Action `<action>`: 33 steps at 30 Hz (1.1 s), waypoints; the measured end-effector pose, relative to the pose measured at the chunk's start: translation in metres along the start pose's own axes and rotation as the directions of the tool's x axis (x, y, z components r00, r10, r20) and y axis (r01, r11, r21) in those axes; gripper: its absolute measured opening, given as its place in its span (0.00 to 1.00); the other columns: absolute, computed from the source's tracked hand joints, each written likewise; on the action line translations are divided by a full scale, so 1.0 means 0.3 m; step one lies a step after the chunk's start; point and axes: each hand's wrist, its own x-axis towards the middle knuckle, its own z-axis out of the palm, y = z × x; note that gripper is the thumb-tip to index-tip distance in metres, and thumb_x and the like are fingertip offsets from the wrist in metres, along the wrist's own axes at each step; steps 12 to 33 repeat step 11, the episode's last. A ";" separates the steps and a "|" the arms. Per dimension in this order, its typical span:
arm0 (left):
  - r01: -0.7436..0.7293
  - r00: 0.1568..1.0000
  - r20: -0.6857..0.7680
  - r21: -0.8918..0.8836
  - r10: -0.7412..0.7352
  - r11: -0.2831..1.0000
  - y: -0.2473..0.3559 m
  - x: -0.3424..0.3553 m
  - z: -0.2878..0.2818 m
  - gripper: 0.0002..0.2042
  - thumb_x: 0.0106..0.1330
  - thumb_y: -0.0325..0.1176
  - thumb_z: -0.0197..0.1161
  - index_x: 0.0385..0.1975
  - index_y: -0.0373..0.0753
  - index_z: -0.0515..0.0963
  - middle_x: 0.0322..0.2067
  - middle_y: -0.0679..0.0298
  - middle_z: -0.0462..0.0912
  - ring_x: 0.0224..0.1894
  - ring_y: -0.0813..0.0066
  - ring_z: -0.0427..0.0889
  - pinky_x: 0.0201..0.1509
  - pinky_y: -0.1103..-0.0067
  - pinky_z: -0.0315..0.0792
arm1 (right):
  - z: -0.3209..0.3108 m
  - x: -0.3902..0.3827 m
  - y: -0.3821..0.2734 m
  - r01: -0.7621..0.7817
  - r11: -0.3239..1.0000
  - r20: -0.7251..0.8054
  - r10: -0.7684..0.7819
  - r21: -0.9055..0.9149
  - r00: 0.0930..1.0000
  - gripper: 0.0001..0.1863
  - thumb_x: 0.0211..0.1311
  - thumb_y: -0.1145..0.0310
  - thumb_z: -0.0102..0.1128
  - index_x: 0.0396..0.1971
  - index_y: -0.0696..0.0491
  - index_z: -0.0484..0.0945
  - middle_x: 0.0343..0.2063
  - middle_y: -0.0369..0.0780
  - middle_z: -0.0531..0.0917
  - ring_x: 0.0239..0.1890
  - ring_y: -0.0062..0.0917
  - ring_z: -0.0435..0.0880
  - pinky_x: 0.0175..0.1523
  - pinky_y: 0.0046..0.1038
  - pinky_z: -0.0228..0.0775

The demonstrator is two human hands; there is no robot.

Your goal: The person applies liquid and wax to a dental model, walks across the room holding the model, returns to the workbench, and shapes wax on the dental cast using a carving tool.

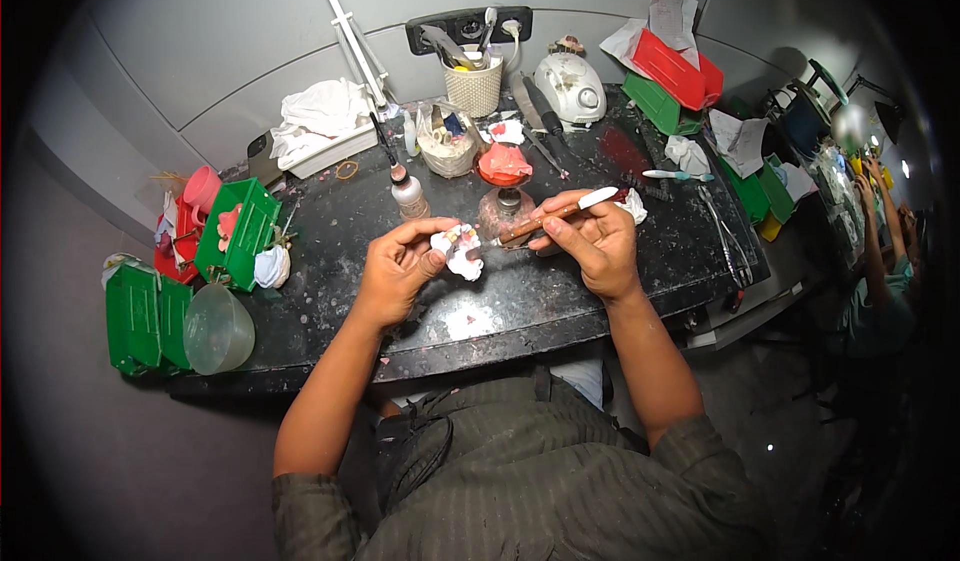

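My left hand (402,267) pinches a white dental cast (463,260) that has pink and yellowish patches along its upper edge. In my right hand (592,242) is a wax knife (540,223) with a brown handle, tilted so its broad pale end points up and right. Its thin tip reaches left, a short gap from the cast. Just behind both hands stands a squat glass burner (503,211) with a metal neck. Beyond it is a red dish (503,166) heaped with pink material. A dropper bottle (407,193) stands behind my left hand.
Green bins (240,231) and a translucent bowl (218,329) crowd the left edge. At the back are a white tray (330,153), a tool-filled basket (473,89) and a white machine (570,89). Metal tools (725,236) lie right. Another person's arms (878,216) show far right.
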 end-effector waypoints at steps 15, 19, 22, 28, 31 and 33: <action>0.001 1.000 -0.011 0.017 -0.001 1.000 -0.007 0.001 -0.003 0.20 0.67 0.26 0.66 0.57 0.26 0.73 0.50 0.56 0.82 0.53 0.73 0.80 0.60 0.77 0.73 | -0.006 -0.002 0.005 0.001 1.000 0.011 -0.001 0.001 1.000 0.10 0.67 0.81 0.58 0.46 0.66 0.76 0.40 0.48 0.84 0.44 0.30 0.86 0.45 0.30 0.87; 0.001 1.000 -0.011 0.017 -0.001 1.000 -0.007 0.001 -0.003 0.20 0.67 0.26 0.66 0.57 0.26 0.73 0.50 0.56 0.82 0.53 0.73 0.80 0.60 0.77 0.73 | -0.006 -0.002 0.005 0.001 1.000 0.011 -0.001 0.001 1.000 0.10 0.67 0.81 0.58 0.46 0.66 0.76 0.40 0.48 0.84 0.44 0.30 0.86 0.45 0.30 0.87; 0.001 1.000 -0.011 0.017 -0.001 1.000 -0.007 0.001 -0.003 0.20 0.67 0.26 0.66 0.57 0.26 0.73 0.50 0.56 0.82 0.53 0.73 0.80 0.60 0.77 0.73 | -0.006 -0.002 0.005 0.001 1.000 0.011 -0.001 0.001 1.000 0.10 0.67 0.81 0.58 0.46 0.66 0.76 0.40 0.48 0.84 0.44 0.30 0.86 0.45 0.30 0.87; 0.001 1.000 -0.011 0.017 -0.001 1.000 -0.007 0.001 -0.003 0.20 0.67 0.26 0.66 0.57 0.26 0.73 0.50 0.56 0.82 0.53 0.73 0.80 0.60 0.77 0.73 | -0.006 -0.002 0.005 0.001 1.000 0.011 -0.001 0.001 1.000 0.10 0.67 0.81 0.58 0.46 0.66 0.76 0.40 0.48 0.84 0.44 0.30 0.86 0.45 0.30 0.87; 0.001 1.000 -0.011 0.017 -0.001 1.000 -0.007 0.001 -0.003 0.20 0.67 0.26 0.66 0.57 0.26 0.73 0.50 0.56 0.82 0.53 0.73 0.80 0.60 0.77 0.73 | -0.006 -0.002 0.005 0.001 1.000 0.011 -0.001 0.001 1.000 0.10 0.67 0.81 0.58 0.46 0.66 0.76 0.40 0.48 0.84 0.44 0.30 0.86 0.45 0.30 0.87; 0.001 1.000 -0.011 0.017 -0.001 1.000 -0.007 0.001 -0.003 0.20 0.67 0.26 0.66 0.57 0.26 0.73 0.50 0.56 0.82 0.53 0.73 0.80 0.60 0.77 0.73 | -0.006 -0.002 0.005 0.001 1.000 0.011 -0.001 0.001 1.000 0.10 0.67 0.81 0.58 0.46 0.66 0.76 0.40 0.48 0.84 0.44 0.30 0.86 0.45 0.30 0.87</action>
